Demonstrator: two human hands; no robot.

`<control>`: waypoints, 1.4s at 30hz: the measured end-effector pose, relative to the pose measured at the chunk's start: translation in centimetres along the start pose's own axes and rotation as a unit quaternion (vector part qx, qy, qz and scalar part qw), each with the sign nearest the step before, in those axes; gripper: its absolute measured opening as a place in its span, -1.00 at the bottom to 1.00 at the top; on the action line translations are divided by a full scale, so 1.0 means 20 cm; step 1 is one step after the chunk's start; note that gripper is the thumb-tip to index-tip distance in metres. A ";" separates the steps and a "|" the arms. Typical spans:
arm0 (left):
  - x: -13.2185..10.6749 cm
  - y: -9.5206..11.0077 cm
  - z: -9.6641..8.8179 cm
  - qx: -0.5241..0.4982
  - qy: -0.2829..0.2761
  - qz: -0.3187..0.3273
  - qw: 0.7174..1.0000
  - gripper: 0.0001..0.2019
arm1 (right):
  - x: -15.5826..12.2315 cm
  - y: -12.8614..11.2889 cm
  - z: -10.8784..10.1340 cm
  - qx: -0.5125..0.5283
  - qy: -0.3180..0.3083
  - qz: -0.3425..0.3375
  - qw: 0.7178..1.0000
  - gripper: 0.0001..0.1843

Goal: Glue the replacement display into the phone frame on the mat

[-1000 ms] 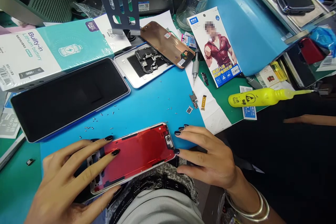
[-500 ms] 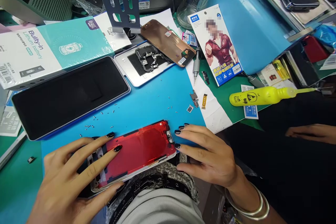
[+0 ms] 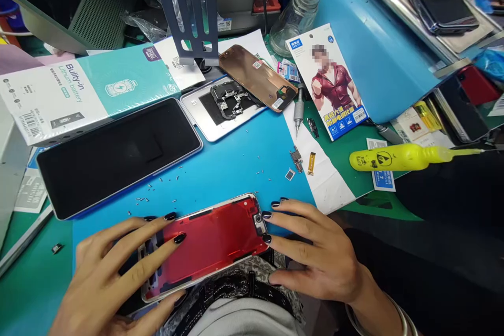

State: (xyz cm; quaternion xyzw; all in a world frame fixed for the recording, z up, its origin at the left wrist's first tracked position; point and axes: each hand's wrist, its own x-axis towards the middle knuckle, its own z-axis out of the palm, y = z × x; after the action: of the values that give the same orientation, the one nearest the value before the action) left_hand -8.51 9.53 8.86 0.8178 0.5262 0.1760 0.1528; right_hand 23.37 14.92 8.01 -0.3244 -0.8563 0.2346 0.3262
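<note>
A red phone frame with a silver rim lies at the near edge of the blue mat. My left hand lies over its left end, fingers stretched across the red panel and thumb under the near rim. My right hand rests at its right end, fingertips touching the corner by the camera cut-out. Both hands have their fingers spread flat.
A large black screen lies left of centre. Behind it are a teal battery box, a silver plate with parts, a copper back cover, a glass jar, a screwdriver, a yellow tool and several tiny screws.
The view has tilted, so everything sits slightly lower and to the right. My hands stay on the red phone frame in the same pose. The other person's hand at right is out of view.
</note>
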 end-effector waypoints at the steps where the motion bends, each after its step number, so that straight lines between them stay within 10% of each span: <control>1: 0.00 0.00 0.00 0.003 0.006 0.005 1.000 -0.63 | 0.00 0.00 0.00 -0.005 0.001 0.000 1.000 -0.68; 42: 0.03 -0.02 0.01 -0.005 0.014 0.036 0.999 -0.66 | 0.03 0.02 0.00 -0.041 -0.001 -0.004 0.999 -0.67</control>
State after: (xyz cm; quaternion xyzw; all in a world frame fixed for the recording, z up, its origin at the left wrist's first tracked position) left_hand -8.52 10.27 8.47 0.8326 0.4980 0.1954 0.1435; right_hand 23.15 15.66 8.06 -0.3333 -0.8670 0.1986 0.3125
